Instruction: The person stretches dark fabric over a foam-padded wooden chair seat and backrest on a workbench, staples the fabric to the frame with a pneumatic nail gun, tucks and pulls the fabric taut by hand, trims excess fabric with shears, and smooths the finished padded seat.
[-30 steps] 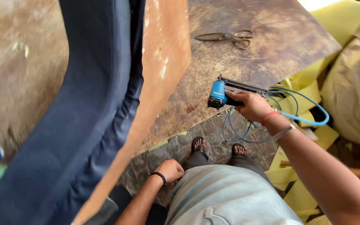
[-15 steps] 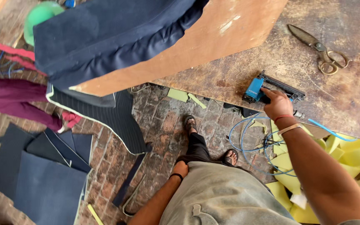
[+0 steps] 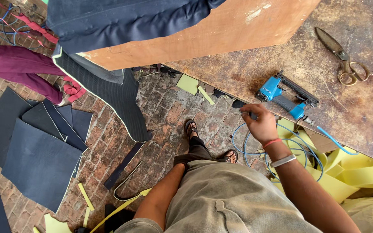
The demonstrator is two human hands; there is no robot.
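Brick paving (image 3: 160, 121) fills the lower left of the view, strewn with dark fabric panels (image 3: 39, 159) and yellow foam offcuts (image 3: 85, 196). Above it a worn wooden workbench (image 3: 359, 108) runs along the right, with a plywood panel (image 3: 221, 32) wrapped in navy fabric (image 3: 121, 17) leaning over its far end. More yellow foam strips (image 3: 359, 172) lie heaped under the bench edge, a blue air hose (image 3: 298, 146) coiling among them.

On the bench lies a blue pneumatic stapler (image 3: 286, 97), flat on its side near the edge. Scissors (image 3: 341, 55) rest further back, well apart from it.

The right hand (image 3: 260, 124) hangs just beside the stapler, not gripping it; its fingers are curled loosely together at the bench edge, on nothing I can make out. The left hand is hidden below the person's trousers (image 3: 229, 198), only the forearm showing, so its fingers cannot be told.
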